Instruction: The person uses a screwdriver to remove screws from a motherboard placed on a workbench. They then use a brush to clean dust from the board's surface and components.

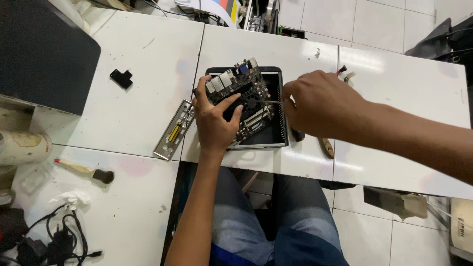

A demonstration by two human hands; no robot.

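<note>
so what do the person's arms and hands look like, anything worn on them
Both hands are bare: no gloves, rings or watch visible on the left hand or right hand. Both forearms are uncovered as far as the view shows, with no sleeves in sight.

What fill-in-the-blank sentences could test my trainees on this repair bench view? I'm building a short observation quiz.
1. The left hand steadies a circuit board that sits tilted in a small ____ case.
2. The right hand holds a thin ____ whose tip points at the board.
3. The metal port plate lies on the white table to the ____ of the case.

Missing words: black; screwdriver; left
</note>
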